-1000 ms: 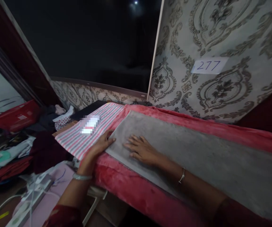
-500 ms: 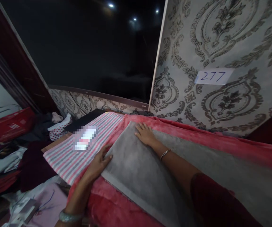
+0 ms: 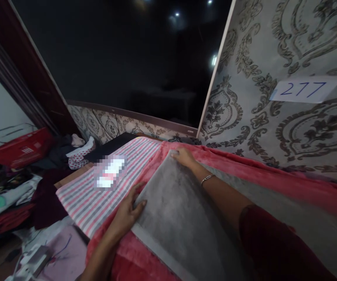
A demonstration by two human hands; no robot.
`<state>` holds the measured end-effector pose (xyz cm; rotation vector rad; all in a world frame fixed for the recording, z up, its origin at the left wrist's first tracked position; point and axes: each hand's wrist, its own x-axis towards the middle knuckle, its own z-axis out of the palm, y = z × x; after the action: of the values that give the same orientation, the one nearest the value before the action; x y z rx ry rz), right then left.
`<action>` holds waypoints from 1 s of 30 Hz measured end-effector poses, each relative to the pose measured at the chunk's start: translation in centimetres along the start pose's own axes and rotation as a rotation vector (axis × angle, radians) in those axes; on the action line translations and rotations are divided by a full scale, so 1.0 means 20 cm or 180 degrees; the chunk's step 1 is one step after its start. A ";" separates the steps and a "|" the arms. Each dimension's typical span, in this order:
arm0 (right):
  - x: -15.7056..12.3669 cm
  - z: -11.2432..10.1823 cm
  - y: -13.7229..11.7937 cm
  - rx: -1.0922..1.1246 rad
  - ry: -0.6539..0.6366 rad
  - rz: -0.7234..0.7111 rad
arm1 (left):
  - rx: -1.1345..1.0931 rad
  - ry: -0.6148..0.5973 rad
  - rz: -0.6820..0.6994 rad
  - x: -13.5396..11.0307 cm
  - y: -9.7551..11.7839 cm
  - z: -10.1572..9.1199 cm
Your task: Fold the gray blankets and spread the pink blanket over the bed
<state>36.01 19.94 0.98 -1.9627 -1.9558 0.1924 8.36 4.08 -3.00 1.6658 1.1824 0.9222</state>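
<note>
A grey cloth with a soft nap (image 3: 180,203) lies folded over on a red plush blanket (image 3: 147,253). At its far left corner, my right hand (image 3: 185,158) has its fingers curled over the edge, closed on the fabric. My left hand (image 3: 129,210) rests along the left edge of the same cloth. Its thumb is on the grey fabric and apart from the fingers, which lie by the red blanket. Left of it is a striped pink, grey and white cloth (image 3: 89,199) with a blurred bright patch on it.
A large dark screen (image 3: 121,58) stands behind, beside patterned wallpaper bearing a paper marked 277 (image 3: 304,89). To the left are a red basket (image 3: 24,148), heaped clothes (image 3: 7,207), a white power strip (image 3: 35,261) and a pink item (image 3: 68,249).
My right hand has gone from lying flat on the grey cloth to curling its fingers at the far corner. My left hand stays at the left edge. The view has shifted left.
</note>
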 end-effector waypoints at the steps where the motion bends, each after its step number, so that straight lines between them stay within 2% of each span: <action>1: 0.00 0.01 0.00 0.0020 0.0046 -0.0061 | 0.0070 0.0002 0.0018 0.00 -0.01 0.00; 8: -0.03 0.12 0.03 -0.0007 0.0263 -0.0137 | 0.0847 0.0223 0.0356 0.00 -0.07 0.01; 13: -0.05 0.13 0.03 0.0014 0.0283 -0.0108 | 0.0950 0.0161 0.0335 0.01 -0.08 0.00; 16: -0.05 0.12 0.03 0.0069 0.0249 -0.0055 | 0.1268 0.0011 0.0213 0.01 -0.02 -0.03; 18: -0.05 0.11 0.04 0.0118 0.0221 -0.0028 | 0.1898 0.0152 0.0140 0.02 0.09 -0.02; 21: -0.05 0.11 0.04 0.0193 0.0175 -0.0033 | 0.2960 0.0599 0.0535 0.08 0.28 0.09; 24: -0.06 0.10 0.04 0.0210 0.0140 -0.0038 | 0.3361 0.0381 0.1155 0.17 0.37 0.29; 27: -0.08 0.09 0.03 0.0164 0.0117 -0.0033 | 0.3602 0.0085 0.1123 0.24 0.30 0.45; 30: -0.08 0.08 0.02 0.0101 0.0094 -0.0012 | 0.3745 -0.0017 0.0879 0.24 0.18 0.51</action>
<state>35.73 18.63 -0.78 -1.9310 -1.9261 0.1912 20.04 5.78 -2.67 2.7886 1.6584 0.3165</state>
